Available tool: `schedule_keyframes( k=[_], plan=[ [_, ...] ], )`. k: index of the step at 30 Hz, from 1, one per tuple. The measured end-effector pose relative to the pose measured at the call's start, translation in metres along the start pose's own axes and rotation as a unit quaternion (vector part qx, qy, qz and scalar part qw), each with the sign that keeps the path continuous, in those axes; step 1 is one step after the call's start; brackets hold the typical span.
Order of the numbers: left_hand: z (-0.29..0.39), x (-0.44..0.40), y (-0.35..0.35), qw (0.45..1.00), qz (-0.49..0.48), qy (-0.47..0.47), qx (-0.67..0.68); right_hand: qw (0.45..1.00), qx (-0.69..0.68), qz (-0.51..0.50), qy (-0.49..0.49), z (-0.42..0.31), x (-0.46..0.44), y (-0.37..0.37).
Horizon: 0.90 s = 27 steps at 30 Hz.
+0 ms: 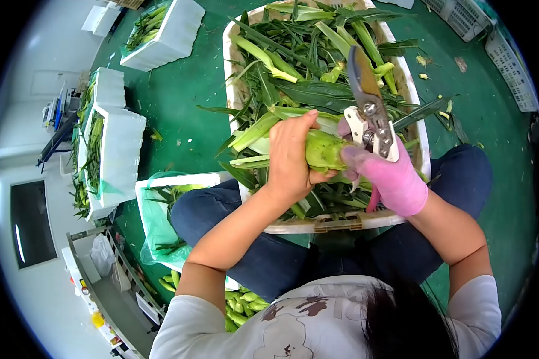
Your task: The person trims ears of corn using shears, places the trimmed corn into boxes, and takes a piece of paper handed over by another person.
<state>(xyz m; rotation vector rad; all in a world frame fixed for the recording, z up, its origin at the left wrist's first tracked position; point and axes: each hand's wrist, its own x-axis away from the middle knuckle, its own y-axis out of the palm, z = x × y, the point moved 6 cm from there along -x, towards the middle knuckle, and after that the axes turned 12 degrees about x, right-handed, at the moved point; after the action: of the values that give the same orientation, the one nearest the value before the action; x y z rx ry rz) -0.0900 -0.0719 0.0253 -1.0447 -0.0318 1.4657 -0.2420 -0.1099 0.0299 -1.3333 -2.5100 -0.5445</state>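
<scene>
My left hand [288, 152], bare, is wrapped round a green ear of corn [324, 149] in its husk, with loose husk leaves fanning out to the left. A pair of pruning shears [370, 90] with white handles is gripped in my right hand [395, 182], which wears a pink glove. The blades point up and away from me. Fingertips of the glove touch the right end of the ear. Both hands are over a white plastic crate [424, 143] heaped with green husks and leaves [314, 96].
White foam boxes [123, 155] of corn line the left side, one more [176, 36] farther up. By my left knee sits a lined foam box [161, 230]; husked ears [239, 308] lie below it. Plastic crates [512, 69] stand at far right. Leaf scraps dot the green floor [173, 119].
</scene>
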Motion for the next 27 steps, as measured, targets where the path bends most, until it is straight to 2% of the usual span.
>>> schedule_keyframes(
  k=[2,5,7,8,9,11,12,13,15,18,21,22,23,25,27],
  plan=[
    [-0.009,0.010,0.012,0.958,0.056,-0.094,0.266,0.996,-0.088,0.005,0.019,0.003,0.001,0.003],
    [-0.009,0.011,0.011,0.904,0.125,-0.153,0.378,0.977,-0.214,-0.018,0.017,0.012,-0.003,-0.001],
    [-0.015,0.001,-0.009,0.899,0.194,-0.167,0.355,0.946,-0.306,-0.098,-0.033,0.015,-0.013,-0.004],
    [-0.016,0.003,-0.022,0.943,0.195,-0.127,0.239,0.957,-0.287,-0.037,-0.031,0.013,-0.011,-0.007],
    [-0.005,0.000,-0.038,0.974,0.210,-0.018,0.079,0.966,-0.253,0.008,-0.043,0.009,-0.009,-0.007],
    [0.029,-0.017,-0.043,0.993,0.113,0.001,0.039,0.975,-0.186,0.098,-0.068,0.004,-0.003,-0.009],
    [0.034,-0.026,-0.037,0.997,0.042,-0.025,0.058,0.985,-0.114,0.102,-0.085,-0.003,0.001,-0.005],
    [0.029,-0.025,-0.028,0.991,0.022,-0.079,0.102,0.988,-0.051,0.084,-0.116,-0.002,0.000,-0.003],
    [0.024,-0.020,-0.022,0.986,-0.006,-0.163,0.033,0.988,-0.004,0.095,-0.118,0.002,0.002,0.007],
    [0.021,-0.020,-0.024,0.987,0.016,-0.148,0.059,0.989,0.019,0.079,-0.123,-0.003,0.002,0.011],
    [0.005,-0.010,-0.020,0.905,0.024,-0.281,0.317,0.995,0.057,0.047,-0.064,-0.006,-0.003,0.001],
    [-0.004,-0.004,-0.017,0.855,0.034,-0.306,0.417,0.998,-0.029,0.037,-0.050,-0.002,-0.007,0.000],
    [-0.008,-0.001,-0.014,0.776,0.062,-0.324,0.538,0.992,-0.115,0.025,-0.034,0.003,-0.010,-0.002],
    [-0.008,0.002,-0.015,0.693,0.094,-0.338,0.630,0.954,-0.269,-0.133,-0.024,0.000,-0.016,0.004],
    [-0.009,0.004,-0.015,0.648,0.106,-0.344,0.671,0.942,-0.310,-0.125,-0.027,-0.005,-0.014,0.003]
  ],
)
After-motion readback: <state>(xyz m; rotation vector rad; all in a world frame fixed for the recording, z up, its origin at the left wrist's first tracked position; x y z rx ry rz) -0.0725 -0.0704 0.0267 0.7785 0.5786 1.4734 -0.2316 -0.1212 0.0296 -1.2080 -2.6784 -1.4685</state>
